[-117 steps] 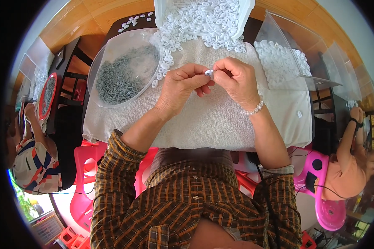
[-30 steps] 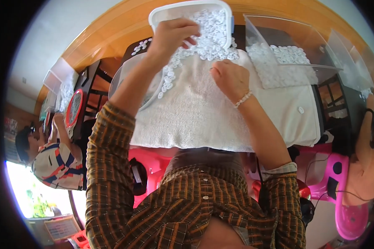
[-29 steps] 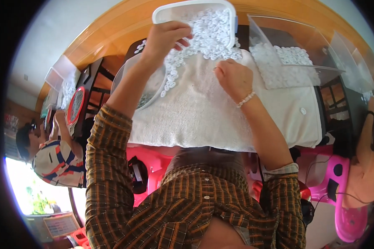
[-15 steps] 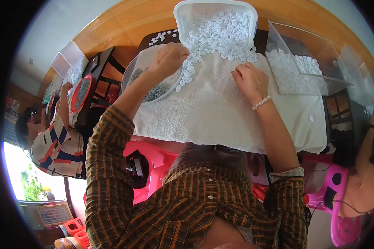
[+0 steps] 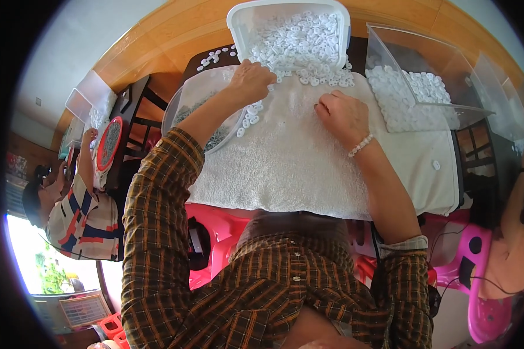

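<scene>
My left hand (image 5: 252, 82) reaches over small white oval plastic pieces (image 5: 252, 114) spilled on a cream towel (image 5: 273, 168). Its fingers are bent together at the edge of the spill, and their tips are partly hidden. On the right of the towel, my right hand (image 5: 344, 118) hangs with fingers curled and thumb against them; what it may hold cannot be made out. Behind both hands a white bin (image 5: 237, 29) lies tipped toward me, its pieces pouring onto the towel. Under my left forearm stands a round clear tub (image 5: 173, 110) of small grey metal parts (image 5: 220, 136).
At the right stands a clear box (image 5: 390, 43) with many white pieces. One loose piece (image 5: 436, 165) lies on the towel near it. More pieces lie on the dark table (image 5: 195, 68) left of the bin. Other people sit left and right; a pink chair (image 5: 480, 285) is at right.
My left hand has moved right, from beside the tub's rim to over the spilled pieces. My right hand stays nearly in place. The whole view has shifted slightly.
</scene>
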### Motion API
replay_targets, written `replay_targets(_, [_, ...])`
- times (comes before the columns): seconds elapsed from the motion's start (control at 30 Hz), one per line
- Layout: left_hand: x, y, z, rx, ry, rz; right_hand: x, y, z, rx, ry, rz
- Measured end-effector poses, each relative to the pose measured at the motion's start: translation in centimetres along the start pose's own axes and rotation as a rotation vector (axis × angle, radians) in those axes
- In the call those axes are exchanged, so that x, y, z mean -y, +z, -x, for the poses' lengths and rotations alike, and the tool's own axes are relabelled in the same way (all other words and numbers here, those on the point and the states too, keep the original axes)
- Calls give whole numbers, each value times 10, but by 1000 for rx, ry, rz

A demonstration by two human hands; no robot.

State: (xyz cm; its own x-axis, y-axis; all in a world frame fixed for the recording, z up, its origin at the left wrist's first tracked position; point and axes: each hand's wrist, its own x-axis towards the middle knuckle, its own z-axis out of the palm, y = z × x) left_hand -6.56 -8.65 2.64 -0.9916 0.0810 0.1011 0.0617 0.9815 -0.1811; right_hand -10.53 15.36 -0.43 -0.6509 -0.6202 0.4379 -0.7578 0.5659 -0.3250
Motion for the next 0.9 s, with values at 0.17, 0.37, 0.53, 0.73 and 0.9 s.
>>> replay_targets(0.17, [-5, 2, -2, -78, 161, -67, -1, 0, 1, -8, -36, 18])
replay_targets(0.37, [-13, 5, -1, -57, 199, -151, -4, 5, 2, -60, -72, -4])
replay_targets(0.53, [-15, 4, -4, -12, 127, -122, -5, 3, 2, -66, -83, 0])
replay_targets(0.73, [-25, 11, 5, -71, 121, -187, 0, 1, 3, -26, -68, -33])
replay_targets(0.9, [-54, 6, 24, -320, 252, 65, -6, 4, 4, -69, -89, -4])
